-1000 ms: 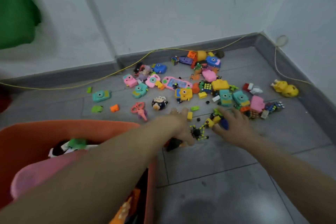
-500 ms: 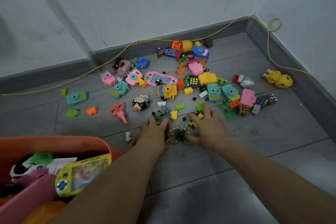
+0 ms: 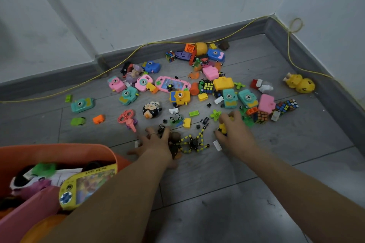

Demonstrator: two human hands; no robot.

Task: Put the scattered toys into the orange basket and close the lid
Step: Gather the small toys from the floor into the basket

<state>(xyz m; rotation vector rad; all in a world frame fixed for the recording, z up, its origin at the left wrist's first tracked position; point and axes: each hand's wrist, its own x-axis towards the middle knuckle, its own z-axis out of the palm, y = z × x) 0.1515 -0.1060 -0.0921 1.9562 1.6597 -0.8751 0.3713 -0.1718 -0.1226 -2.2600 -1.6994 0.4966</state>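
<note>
Orange basket [image 3: 59, 150], yellow game console [image 3: 87, 187] inside. Grey floor [image 3: 217, 193]. Black-and-yellow spider [image 3: 192, 142] by my hands. Pink game console [image 3: 172, 84], teal camera [image 3: 82, 104], multicoloured checked cube [image 3: 170, 56].

Bare grey floor [image 3: 227, 193] open at 6 o'clock of toy scatter, between both forearms; clear pass there. Black-and-yellow spider toy [image 3: 192, 142] sits between left hand [image 3: 156, 142] and right hand [image 3: 235, 134], blocking direct gap. White block [image 3: 217, 145] just beside right hand at 7 o'clock. Orange basket [image 3: 59, 152] at 8 o'clock, already crowded; yellow water game [image 3: 87, 187] lies at its near rim. Dense toy cluster from 10 to 2 o'clock. Yellow cable [image 3: 118, 65] runs along skirting. Floor at 4 o'clock open.
</note>
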